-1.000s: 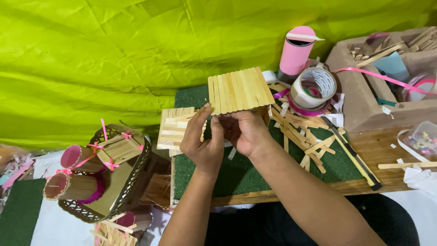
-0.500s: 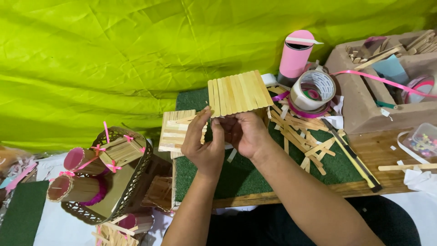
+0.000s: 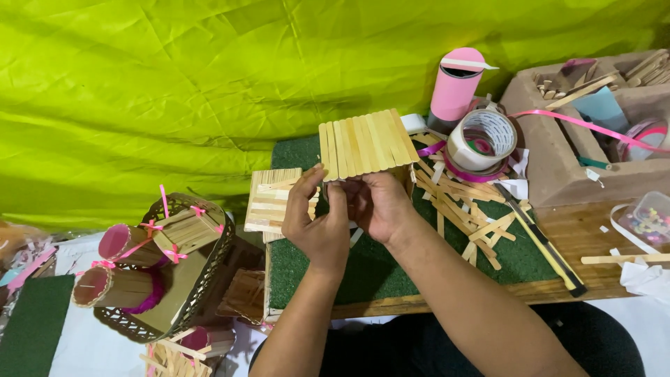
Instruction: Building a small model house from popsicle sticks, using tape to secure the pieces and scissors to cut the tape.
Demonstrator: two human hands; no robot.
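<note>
I see both forearms reaching up the frame, my left hand [image 3: 317, 220] and right hand [image 3: 377, 202] meeting under the craft-stick panel [image 3: 366, 143], fingers pinched closed on its near edge (tilted up), above the green turf mat [image 3: 391, 269].

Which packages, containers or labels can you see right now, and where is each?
Pink tube: upright cylinder, back of table.
Cardboard box: brown, compartmented, far right.
Plastic tub: small, clear, right edge.
Wicker basket: brown, left, holding pink-lined tubes.
No labels or screens visible.
</note>
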